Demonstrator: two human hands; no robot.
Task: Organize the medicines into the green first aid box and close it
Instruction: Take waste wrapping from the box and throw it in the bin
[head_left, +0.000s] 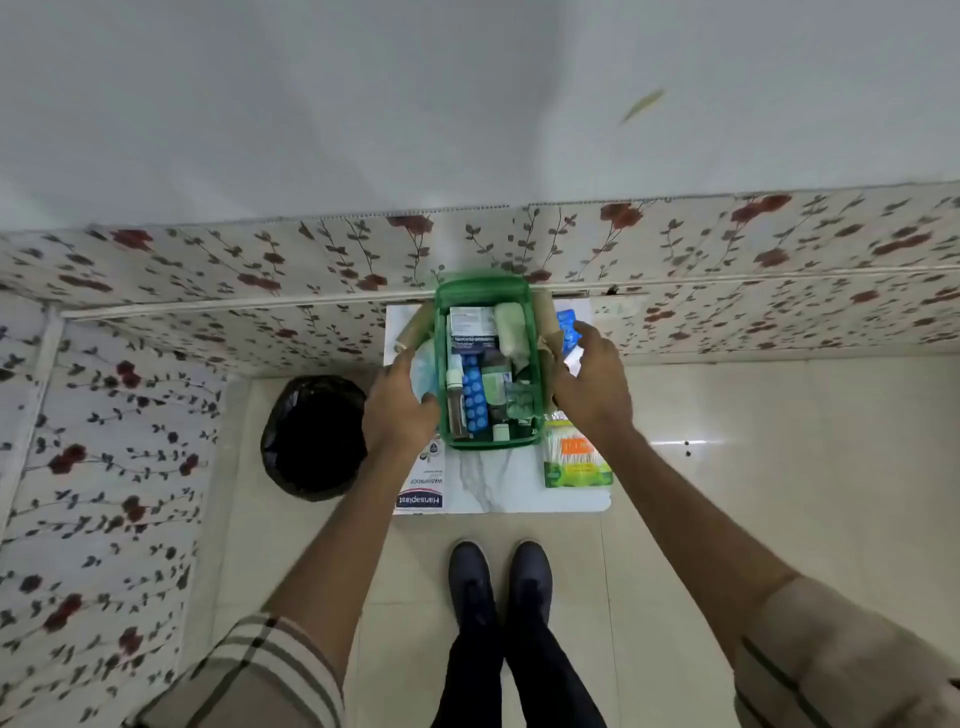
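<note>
The green first aid box (442, 364) stands open on a small white marble-look table (498, 483). Its lid (480, 283) is tipped back and blurred. Inside lie a blue blister strip (474, 400), a white ointment carton (471, 327), small bottles and a pale roll. My left hand (400, 410) clasps the box's left wall, thumb on the rim. My right hand (592, 384) holds the right wall, its fingertips close to a blue blister pack (566, 325) lying outside the box.
Outside the box lie a Hansaplast carton (421, 493) at front left, a green cotton-bud pack (574, 460) at front right, a beige roll (413, 327) and a light blue mask (423, 371) on the left. A black bin bag (311, 436) stands left of the table. Floral walls close behind.
</note>
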